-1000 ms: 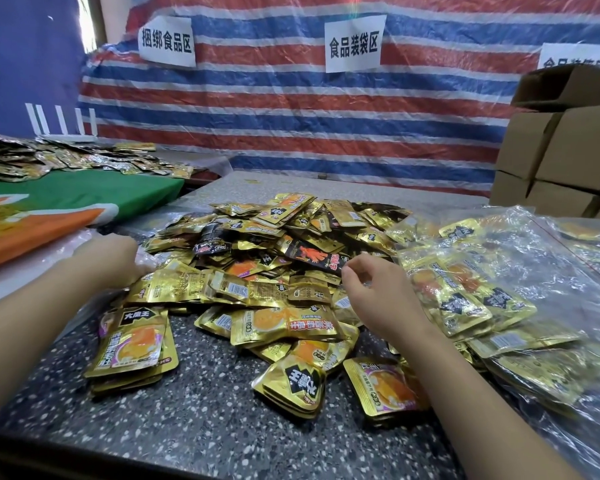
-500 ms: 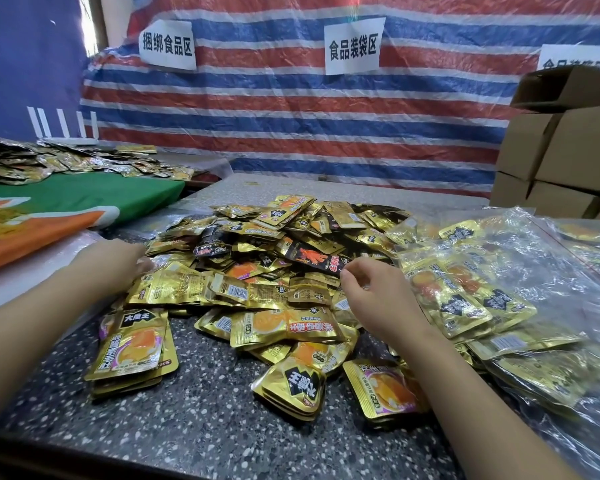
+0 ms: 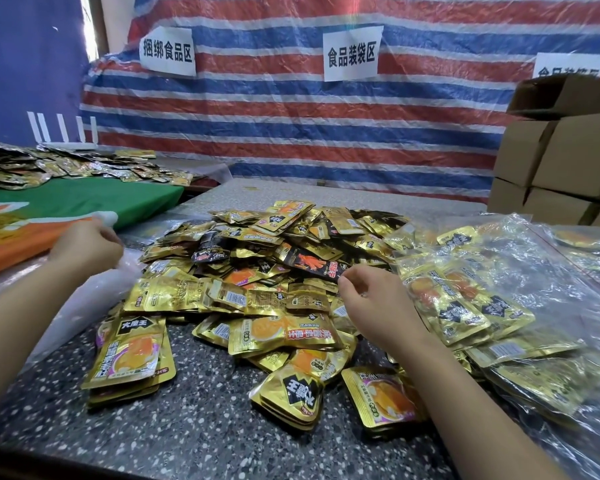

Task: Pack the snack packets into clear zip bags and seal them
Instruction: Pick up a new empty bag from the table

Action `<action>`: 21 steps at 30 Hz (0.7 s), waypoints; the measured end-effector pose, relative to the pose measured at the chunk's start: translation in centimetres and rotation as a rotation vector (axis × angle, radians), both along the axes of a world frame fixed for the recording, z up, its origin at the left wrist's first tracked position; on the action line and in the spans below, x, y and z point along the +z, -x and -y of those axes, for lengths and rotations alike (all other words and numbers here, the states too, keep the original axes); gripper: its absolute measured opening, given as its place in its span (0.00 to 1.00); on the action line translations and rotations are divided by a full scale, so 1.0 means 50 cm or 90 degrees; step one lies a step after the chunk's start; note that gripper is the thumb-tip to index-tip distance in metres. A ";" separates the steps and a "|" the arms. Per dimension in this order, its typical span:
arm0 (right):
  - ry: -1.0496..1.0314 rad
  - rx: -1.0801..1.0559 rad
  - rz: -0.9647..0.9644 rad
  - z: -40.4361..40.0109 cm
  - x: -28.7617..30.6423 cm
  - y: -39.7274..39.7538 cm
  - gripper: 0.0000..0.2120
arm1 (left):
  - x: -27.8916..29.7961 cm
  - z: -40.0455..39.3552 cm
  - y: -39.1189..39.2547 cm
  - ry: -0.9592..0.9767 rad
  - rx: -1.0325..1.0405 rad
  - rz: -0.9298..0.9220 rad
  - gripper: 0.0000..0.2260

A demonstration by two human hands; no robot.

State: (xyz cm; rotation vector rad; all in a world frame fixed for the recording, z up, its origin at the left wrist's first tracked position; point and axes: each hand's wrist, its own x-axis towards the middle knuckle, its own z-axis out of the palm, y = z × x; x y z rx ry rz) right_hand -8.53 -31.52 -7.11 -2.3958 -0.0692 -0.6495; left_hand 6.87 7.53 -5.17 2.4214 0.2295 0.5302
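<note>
A heap of gold snack packets (image 3: pixel 274 271) lies on the speckled table (image 3: pixel 187 427). One small stack (image 3: pixel 132 351) sits apart at the front left. My left hand (image 3: pixel 87 244) is at the heap's left edge, its fingers curled round an empty clear zip bag (image 3: pixel 80 306) that trails toward me under my forearm. My right hand (image 3: pixel 374 299) rests on the heap's right side with loosely curled fingers, the fingertips beside a black and red packet (image 3: pixel 312 265); I see nothing held. Clear bags filled with packets (image 3: pixel 482 306) lie to the right.
Cardboard boxes (image 3: pixel 561 161) are stacked at the back right. A green and orange cloth (image 3: pixel 66 202) covers the neighbouring table on the left, with more packets (image 3: pixel 49 166) behind it. A striped tarpaulin with paper signs (image 3: pixel 352 57) hangs behind.
My left hand has moved left and away from the heap, drawing the clear bag with it. My right hand has stayed in place.
</note>
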 end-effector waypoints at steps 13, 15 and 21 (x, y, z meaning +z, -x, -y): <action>-0.191 0.005 0.005 0.001 0.014 0.002 0.09 | 0.091 0.402 0.162 0.078 -0.359 0.386 0.07; -0.299 -0.002 0.003 0.003 0.022 0.002 0.10 | 0.078 0.438 0.182 0.074 -0.392 0.399 0.07; -0.557 0.036 -0.048 0.008 0.033 0.000 0.15 | 0.024 0.484 0.215 0.099 -0.461 0.377 0.14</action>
